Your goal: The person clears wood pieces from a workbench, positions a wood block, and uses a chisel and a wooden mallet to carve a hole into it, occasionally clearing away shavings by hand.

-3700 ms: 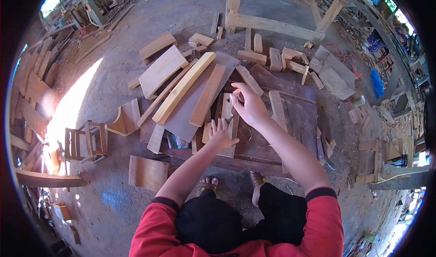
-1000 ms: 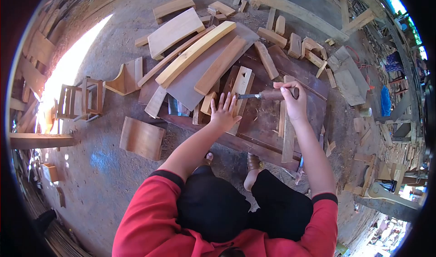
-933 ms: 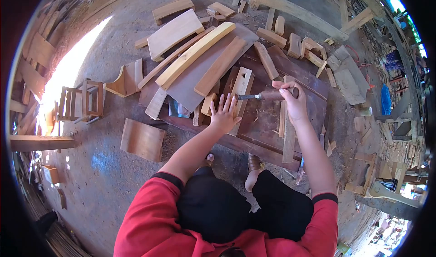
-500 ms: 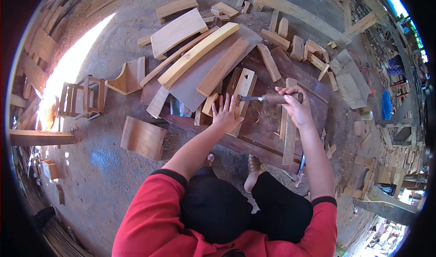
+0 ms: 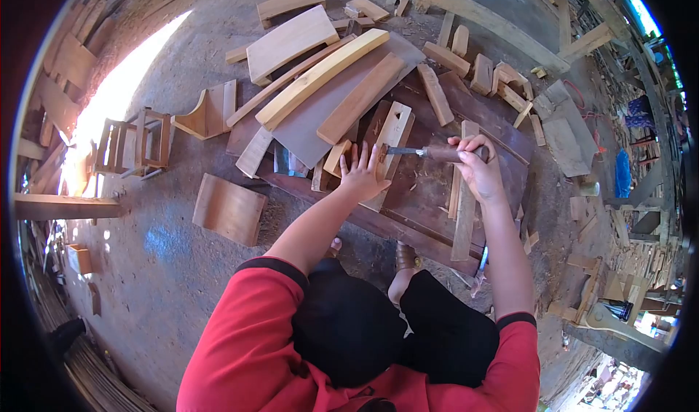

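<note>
My left hand (image 5: 361,176) lies with fingers spread at the near part of a pale wooden piece (image 5: 394,134) that has holes cut in it. A small wood block (image 5: 336,158) sits just left of those fingers. My right hand (image 5: 478,169) is wrapped round the brown handle of a chisel (image 5: 443,152). The metal blade points left, and its tip meets the wooden piece beside my left fingertips. Wood chips lie on the dark low worktable (image 5: 426,193) under the piece.
Boards and a long yellowish beam (image 5: 324,79) are piled at the worktable's far left. A curved wooden panel (image 5: 229,209) lies on the floor at left, near a small wooden frame (image 5: 132,148). More offcuts lie beyond the table, with a grey board (image 5: 566,135) at right.
The view has shifted slightly. Both hands stay in nearly the same places, with the chisel still against the wooden piece; the fingers of my left hand are a little closer together.
</note>
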Demonstrator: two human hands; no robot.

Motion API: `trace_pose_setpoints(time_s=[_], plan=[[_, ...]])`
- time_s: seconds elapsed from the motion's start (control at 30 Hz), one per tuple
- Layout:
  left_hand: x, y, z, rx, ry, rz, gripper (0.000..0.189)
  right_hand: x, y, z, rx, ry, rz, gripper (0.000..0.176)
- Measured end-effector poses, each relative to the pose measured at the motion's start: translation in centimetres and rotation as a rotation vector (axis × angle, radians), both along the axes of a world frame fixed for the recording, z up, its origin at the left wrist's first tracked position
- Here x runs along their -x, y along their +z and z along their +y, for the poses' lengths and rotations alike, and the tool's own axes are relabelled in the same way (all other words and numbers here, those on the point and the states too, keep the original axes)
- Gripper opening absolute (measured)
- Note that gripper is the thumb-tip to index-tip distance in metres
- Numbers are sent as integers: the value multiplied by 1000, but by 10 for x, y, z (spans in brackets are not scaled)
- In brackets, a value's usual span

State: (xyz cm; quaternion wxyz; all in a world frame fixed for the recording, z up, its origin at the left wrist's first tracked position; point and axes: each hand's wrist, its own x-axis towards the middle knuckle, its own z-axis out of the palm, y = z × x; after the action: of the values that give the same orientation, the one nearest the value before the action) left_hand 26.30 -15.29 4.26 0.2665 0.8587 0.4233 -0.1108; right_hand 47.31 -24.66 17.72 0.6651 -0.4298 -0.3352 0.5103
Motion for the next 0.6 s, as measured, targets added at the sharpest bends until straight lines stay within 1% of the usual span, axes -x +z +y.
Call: trace_pose_setpoints(time_s=[0.23, 0.3, 0.37, 0.4, 0.43, 0.5, 0.53, 0.6], plan=[[0, 0, 1, 18, -4, 14, 98, -1, 1, -4, 4, 0, 57, 14], [-2, 1, 2, 20, -13, 31, 98, 0, 2, -1, 5, 21, 2, 15], [-3, 0, 2, 22, -12, 38, 97, -3, -8, 2, 10, 13, -29, 16], [-3, 1, 2, 20, -14, 35, 97, 2, -4, 4, 22, 11, -55, 22], [-3, 1, 1, 18, -15, 37, 97, 7, 0, 5, 21, 10, -57, 22], [-1, 2, 0, 17, -13, 37, 97, 20, 12, 6, 69, -172, -60, 43], [-1, 2, 0, 19, -10, 39, 97, 20, 10, 6, 68, -169, -64, 43], [-3, 4, 1, 19, -4, 34, 97, 20, 8, 9, 52, -166, -144, 56]])
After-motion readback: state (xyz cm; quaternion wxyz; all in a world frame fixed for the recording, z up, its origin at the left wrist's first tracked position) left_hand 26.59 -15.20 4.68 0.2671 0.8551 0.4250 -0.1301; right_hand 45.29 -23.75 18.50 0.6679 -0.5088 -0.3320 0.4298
